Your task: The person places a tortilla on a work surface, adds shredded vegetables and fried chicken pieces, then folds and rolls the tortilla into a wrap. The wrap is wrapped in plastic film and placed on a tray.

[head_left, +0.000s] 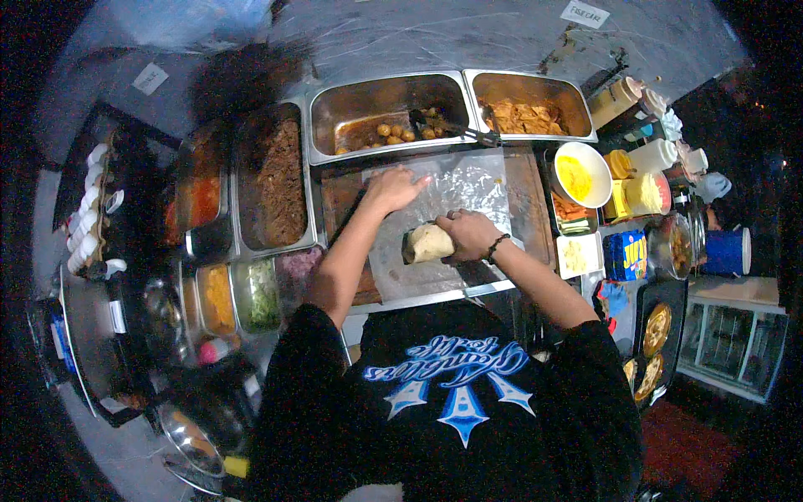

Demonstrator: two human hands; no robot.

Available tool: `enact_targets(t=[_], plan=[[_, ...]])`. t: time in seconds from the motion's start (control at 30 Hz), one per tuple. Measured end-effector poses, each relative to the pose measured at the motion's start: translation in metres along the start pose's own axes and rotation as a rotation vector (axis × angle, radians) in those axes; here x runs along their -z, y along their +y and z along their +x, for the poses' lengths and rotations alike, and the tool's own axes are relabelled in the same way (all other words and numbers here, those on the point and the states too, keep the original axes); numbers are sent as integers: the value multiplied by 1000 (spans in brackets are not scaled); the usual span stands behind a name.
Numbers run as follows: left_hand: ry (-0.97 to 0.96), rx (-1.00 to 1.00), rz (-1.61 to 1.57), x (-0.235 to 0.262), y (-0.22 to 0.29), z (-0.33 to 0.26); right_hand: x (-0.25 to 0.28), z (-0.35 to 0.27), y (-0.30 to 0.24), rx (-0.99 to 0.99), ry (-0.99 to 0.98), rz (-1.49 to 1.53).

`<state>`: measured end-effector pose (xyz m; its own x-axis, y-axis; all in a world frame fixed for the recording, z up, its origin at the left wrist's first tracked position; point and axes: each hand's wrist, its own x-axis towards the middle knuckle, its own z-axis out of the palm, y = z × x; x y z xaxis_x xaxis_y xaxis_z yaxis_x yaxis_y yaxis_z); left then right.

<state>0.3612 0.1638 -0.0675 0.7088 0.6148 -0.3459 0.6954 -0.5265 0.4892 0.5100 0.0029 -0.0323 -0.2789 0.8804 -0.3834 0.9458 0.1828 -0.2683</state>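
A rolled wrap [432, 243], pale and plump like a burrito, lies on a shiny translucent sheet [401, 272] spread over a wooden board [341, 188]. My right hand [473, 235], with a dark bracelet at its wrist, curls its fingers around the right end of the wrap. The wrap's left end looks dark. Farther up the sheet, my left hand [396, 189] lies palm down with fingers stretched out, apart from the wrap and holding nothing.
Beyond the board stand metal pans of small round balls [395, 132] and folded orange-brown pieces [523, 117]. To the left are a pan of minced meat [283, 184], chopped vegetables [261, 293] and eggs [88, 222]. A bowl of yellow food [577, 177] and squeeze bottles [652, 156] stand right.
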Motion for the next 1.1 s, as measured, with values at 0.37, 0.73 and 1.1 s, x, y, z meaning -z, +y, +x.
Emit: enact_targets(t=[0.37,0.73,1.1], plan=[[144,-281,198,-62,64,-87,-5,-8,1,-89,43,-19],[176,-183,87,-80,57,-78,-17,-5,4,-52,110,55],[140,-211,107,-66,64,-75,-2,-38,28,3,246,148]])
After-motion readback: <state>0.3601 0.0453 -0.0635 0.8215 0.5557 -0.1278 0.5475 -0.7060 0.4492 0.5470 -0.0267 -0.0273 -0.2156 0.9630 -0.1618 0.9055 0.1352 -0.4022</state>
